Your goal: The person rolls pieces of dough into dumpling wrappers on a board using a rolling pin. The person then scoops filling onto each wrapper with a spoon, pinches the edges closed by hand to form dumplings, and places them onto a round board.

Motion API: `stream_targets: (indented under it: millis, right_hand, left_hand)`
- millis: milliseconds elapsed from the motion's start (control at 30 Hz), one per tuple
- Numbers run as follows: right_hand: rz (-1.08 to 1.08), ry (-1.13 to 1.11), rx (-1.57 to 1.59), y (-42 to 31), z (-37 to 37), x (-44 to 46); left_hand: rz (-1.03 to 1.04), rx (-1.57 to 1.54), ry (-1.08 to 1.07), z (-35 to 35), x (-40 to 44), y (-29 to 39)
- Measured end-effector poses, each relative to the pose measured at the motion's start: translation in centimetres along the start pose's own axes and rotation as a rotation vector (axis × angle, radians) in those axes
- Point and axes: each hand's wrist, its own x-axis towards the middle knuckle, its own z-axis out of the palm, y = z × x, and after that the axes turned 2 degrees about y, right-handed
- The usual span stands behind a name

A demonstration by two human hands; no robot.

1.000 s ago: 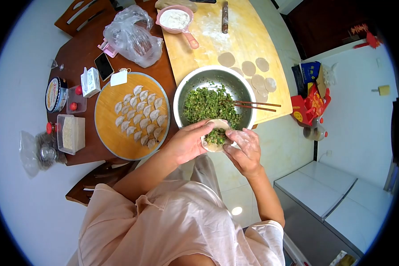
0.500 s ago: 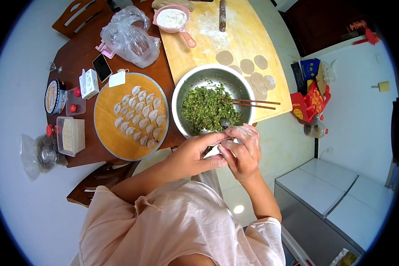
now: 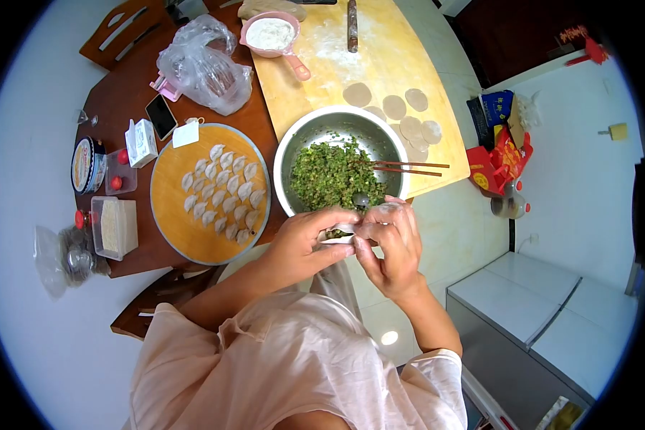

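A half-folded dumpling (image 3: pixel 339 236) with green filling showing sits between my two hands, just in front of the bowl. My left hand (image 3: pixel 304 240) cradles its left side, thumb below and fingers above. At its right end my right hand (image 3: pixel 393 244) pinches the wrapper edges, with flour on the fingers. Behind them stands a steel bowl (image 3: pixel 284 161) of chopped green filling (image 3: pixel 330 172), with a spoon (image 3: pixel 361 200) and a pair of chopsticks (image 3: pixel 412 168) in it. Several finished dumplings (image 3: pixel 223 190) lie in rows on a round board (image 3: pixel 172 222) to the left.
Several round wrappers (image 3: pixel 394 107) and a rolling pin (image 3: pixel 352 27) lie on the floured wooden board (image 3: pixel 437 129). A pink scoop of flour (image 3: pixel 271 34) is at its far left. A plastic bag (image 3: pixel 206 68), phone (image 3: pixel 161 117) and rice container (image 3: pixel 117 228) are on the brown table.
The dumpling has turned so its open side and green filling now show more. My right fingers have shifted to its right end. The view has moved slightly.
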Motion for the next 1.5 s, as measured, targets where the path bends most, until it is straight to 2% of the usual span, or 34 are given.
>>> stream_targets:
  millis: [100,133,200,300,433,600,700,800,900,933,1033,1067,1167,1200,1300,1333,1433,1500]
  right_hand:
    - [0.024,-0.09,0.082,0.8,-0.6,-0.5]
    - [0.073,-0.079,0.18,0.6,-0.6,-0.2]
    - [0.173,-0.058,0.377,0.1,-0.6,0.8]
    - [0.113,-0.341,0.462,1.2,-1.0,1.2]
    - [0.01,-0.425,0.303,0.5,-1.4,1.9]
    - [-0.039,-0.416,0.248,0.1,-1.7,2.0]
    - [-0.074,-0.388,0.201,-0.2,-1.8,2.2]
    - [-0.144,-0.327,0.14,-0.3,-1.9,2.2]
    - [-0.16,-0.219,0.231,-0.7,-2.1,1.9]
    - [-0.138,-0.178,0.308,-0.8,-2.1,1.6]
    - [-0.068,-0.035,0.441,-0.8,-1.4,0.5]
    - [-0.055,0.005,0.447,-0.8,-1.2,0.3]
    - [-0.057,0.069,0.491,-0.6,-0.5,-0.6]
    - [-0.051,0.071,0.515,-0.9,-0.3,-0.7]
    - [-0.096,0.035,0.541,-1.0,-0.5,-0.7]
    - [-0.115,0.026,0.53,-1.2,-0.7,-0.5]
    - [-0.164,0.047,0.524,-1.7,-0.7,-0.2]
    - [-0.165,0.039,0.468,-2.1,-0.9,-0.1]
  left_hand:
    - [-0.001,0.008,0.014,-0.1,-0.3,-0.1]
    - [-0.107,-0.218,-0.004,-0.1,-0.5,-0.2]
    - [-0.129,-0.376,-0.107,-0.4,0.0,0.5]
    - [-0.2,-0.489,-0.202,-0.8,0.1,1.0]
    - [-0.185,-0.473,-0.194,-0.8,0.0,0.2]
    - [-0.241,-0.448,-0.183,-0.9,0.1,1.2]
    - [-0.205,-0.315,-0.302,-1.9,0.0,0.1]
    - [-0.17,-0.384,-0.249,-1.2,0.3,0.8]
    - [0.079,-0.608,-0.351,0.1,1.3,0.5]
    - [0.131,-0.516,-0.413,0.1,1.4,-0.8]
    - [0.428,-0.277,-0.16,3.0,0.3,-1.0]
    - [0.31,-0.217,-0.137,3.4,0.2,-0.3]
    - [0.223,0.133,-0.285,2.1,0.5,3.1]
    - [0.314,0.193,-0.255,2.2,0.6,3.4]
    - [0.421,0.33,-0.295,1.7,0.7,4.6]
    - [0.36,0.34,-0.363,1.2,0.5,5.6]
    - [0.526,0.341,-0.324,1.0,0.8,6.2]
    - [0.521,0.328,-0.302,1.2,0.8,6.7]
